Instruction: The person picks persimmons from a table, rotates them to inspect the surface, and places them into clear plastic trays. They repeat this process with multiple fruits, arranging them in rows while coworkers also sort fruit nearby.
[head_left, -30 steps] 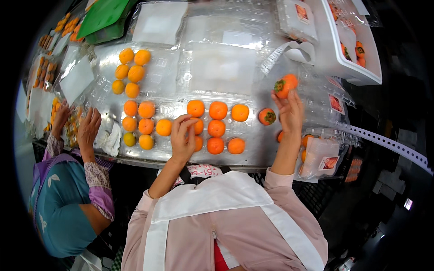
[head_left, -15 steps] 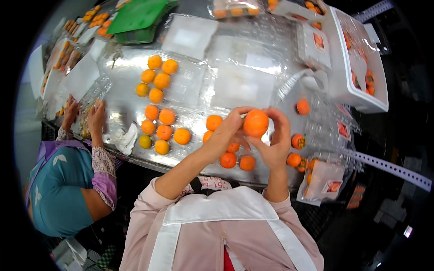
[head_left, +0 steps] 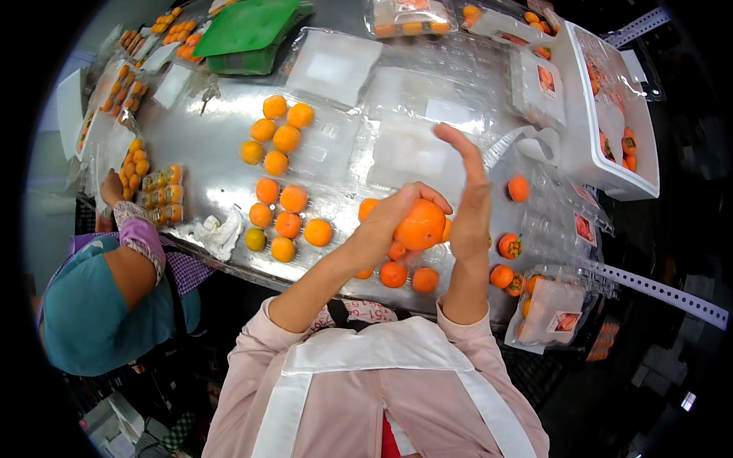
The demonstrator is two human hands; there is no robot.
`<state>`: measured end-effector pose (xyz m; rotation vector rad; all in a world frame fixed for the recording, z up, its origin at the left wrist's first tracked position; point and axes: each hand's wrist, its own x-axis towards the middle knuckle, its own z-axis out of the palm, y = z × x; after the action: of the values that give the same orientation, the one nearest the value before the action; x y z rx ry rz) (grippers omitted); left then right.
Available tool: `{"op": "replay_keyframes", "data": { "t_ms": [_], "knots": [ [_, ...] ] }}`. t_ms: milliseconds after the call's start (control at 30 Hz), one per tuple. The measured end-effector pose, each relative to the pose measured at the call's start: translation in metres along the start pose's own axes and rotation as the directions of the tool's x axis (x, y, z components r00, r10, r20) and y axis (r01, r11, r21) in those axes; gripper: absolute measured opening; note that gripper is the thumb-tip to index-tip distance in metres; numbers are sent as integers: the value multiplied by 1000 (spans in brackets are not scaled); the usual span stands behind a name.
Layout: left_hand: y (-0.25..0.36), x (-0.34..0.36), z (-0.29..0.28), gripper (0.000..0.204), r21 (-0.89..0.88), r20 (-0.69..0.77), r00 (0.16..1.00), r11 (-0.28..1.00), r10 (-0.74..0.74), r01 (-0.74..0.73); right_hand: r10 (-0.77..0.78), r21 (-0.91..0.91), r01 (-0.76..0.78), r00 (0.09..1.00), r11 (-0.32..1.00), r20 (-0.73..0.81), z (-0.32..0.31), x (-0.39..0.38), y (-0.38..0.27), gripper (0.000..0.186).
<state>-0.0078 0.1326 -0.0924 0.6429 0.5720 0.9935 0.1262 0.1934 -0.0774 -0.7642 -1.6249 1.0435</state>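
Observation:
My left hand (head_left: pixel 388 223) is closed round an orange persimmon (head_left: pixel 422 227), held up over the metal table in front of me. Just to its right, my right hand (head_left: pixel 475 191) is raised and open, its forefinger stretched upward and nothing visible in it. Below and partly behind my left hand lie several loose persimmons (head_left: pixel 424 280), some of them hidden. Further left, groups of yellow-orange fruit (head_left: pixel 287 224) rest on clear plastic trays (head_left: pixel 327 153). To the right of my right hand are more persimmons (head_left: pixel 510 246), a few showing green leafy caps.
A white foam box (head_left: pixel 569 107) with persimmons stands at the far right. Sealed packs (head_left: pixel 544 305) lie on the right, near the edge. A green container (head_left: pixel 248 34) and white-lined trays (head_left: pixel 334 67) are at the back. On the left, a co-worker (head_left: pixel 107 305) works beside filled packs (head_left: pixel 164 195).
My right hand has come off the persimmon and risen, fingers extending. The left hand keeps the fruit, slightly lower. The co-worker's arm has shifted, and filled packs now show beside it.

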Motion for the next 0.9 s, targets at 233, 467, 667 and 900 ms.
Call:
{"op": "replay_keyframes", "data": {
  "t_ms": [233, 467, 667, 900],
  "knots": [
    [8, -7, 2, 56, 71, -116, 920, 927, 374, -368, 118, 164, -110, 992, 980, -38, -10, -15, 13, 59],
    [14, -11, -5, 68, 547, -35, 792, 675, 609, -495, 148, 245, -156, 988, 957, 49, -6, -24, 2, 43],
    [16, -17, 10, 65, 647, -99, 787, 640, 609, -414, 32, 84, -41, 994, 996, 108, -1, -25, -8, 52],
    [15, -20, 16, 58, 846, 54, 696, 338, 716, -413, 131, 338, -139, 990, 931, 48, 6, -31, -12, 47]
  ]
}}
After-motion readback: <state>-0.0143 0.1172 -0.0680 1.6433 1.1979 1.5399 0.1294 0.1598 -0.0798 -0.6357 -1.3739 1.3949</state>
